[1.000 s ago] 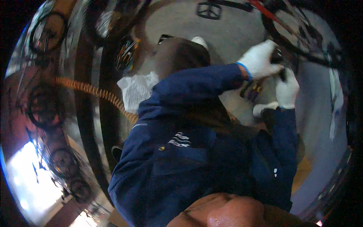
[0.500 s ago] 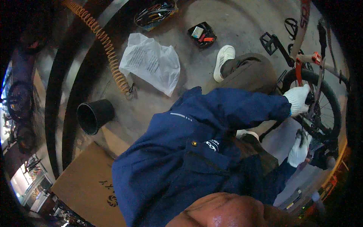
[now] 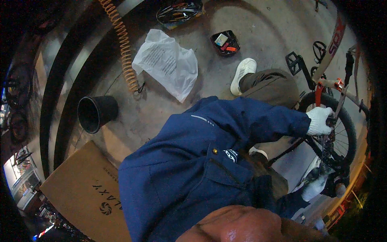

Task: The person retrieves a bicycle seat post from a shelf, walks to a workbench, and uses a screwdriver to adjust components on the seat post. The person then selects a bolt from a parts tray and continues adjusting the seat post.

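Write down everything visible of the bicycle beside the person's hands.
The bicycle shows partly at the right. Its slanting, painted-looking frame tube, paler lower down, carries lettering; red parts sit below. Beside it are two black pedals; the spoked wheel has a dark tyre. The gloved left hand seems to touch dark parts over the wheel; the blurred right hand's contact is unclear.

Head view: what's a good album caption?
Gloved left hand by a bicycle wheel, right hand blurred below; white bag, black bucket at left.
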### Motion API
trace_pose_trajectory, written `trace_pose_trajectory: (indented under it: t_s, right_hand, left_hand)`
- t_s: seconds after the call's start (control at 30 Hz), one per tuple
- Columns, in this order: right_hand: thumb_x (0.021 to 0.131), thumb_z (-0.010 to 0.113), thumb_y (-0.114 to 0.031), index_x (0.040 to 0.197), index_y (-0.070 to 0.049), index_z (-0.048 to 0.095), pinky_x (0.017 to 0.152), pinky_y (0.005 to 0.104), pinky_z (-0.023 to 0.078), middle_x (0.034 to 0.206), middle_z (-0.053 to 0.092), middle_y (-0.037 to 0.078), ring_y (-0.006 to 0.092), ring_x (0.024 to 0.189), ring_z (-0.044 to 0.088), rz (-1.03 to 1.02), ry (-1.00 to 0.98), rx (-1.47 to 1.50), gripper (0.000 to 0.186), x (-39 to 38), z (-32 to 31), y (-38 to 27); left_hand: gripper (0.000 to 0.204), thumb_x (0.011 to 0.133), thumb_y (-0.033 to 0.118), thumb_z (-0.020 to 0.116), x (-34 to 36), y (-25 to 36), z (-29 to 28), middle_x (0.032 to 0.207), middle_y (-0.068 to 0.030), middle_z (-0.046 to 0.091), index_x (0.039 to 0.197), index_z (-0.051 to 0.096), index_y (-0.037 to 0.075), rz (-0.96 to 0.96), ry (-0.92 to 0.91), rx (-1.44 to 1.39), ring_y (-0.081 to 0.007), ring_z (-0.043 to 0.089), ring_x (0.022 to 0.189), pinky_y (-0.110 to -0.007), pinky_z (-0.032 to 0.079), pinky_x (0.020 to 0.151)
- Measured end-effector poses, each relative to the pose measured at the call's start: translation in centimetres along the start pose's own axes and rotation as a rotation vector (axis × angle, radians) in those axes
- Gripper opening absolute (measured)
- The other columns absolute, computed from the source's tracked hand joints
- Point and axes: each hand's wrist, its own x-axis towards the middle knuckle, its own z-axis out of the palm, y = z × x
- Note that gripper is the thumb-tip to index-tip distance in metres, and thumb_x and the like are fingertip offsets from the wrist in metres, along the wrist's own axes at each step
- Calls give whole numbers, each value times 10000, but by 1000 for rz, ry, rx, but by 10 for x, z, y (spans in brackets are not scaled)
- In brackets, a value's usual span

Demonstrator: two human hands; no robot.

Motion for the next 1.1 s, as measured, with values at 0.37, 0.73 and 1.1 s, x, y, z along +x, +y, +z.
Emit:
trace_pose_trajectory:
  t_s: [0.37, 0.73, 1.1]
  right_hand:
    - [1090, 555, -268, 1338, 29, 640, 665, 297, 510, 965, 703, 84, 142, 732, 617, 41, 431, -604, 396, 9, 6, 21]
    - [1013, 686, -294, 1431, -1, 582, 715, 332, 579, 991, 758, 101, 209, 851, 723, 213, 385, -578, 521, 4, 20, -4]
    - [1077, 570, -309, 1447, -27, 592, 875, 349, 529, 1209, 695, 133, 257, 1030, 667, -279, 230, -876, 465, 7, 16, 29]
  left_hand:
    - [494, 858, 285, 770, -1, 1, -1, 1009, -265, 730, 1178, 578, -40, -52, 12, -17, -422, 728, 964, -457, 585, 851]
    - [453, 839, 270, 784, -1, 4, -5, 972, -258, 720, 1132, 589, -16, -37, -52, 100, -431, 714, 945, -485, 581, 840]
    - [446, 876, 247, 767, -3, -2, -3, 979, -278, 716, 1166, 570, -29, -80, -32, 57, -450, 713, 936, -471, 580, 833]
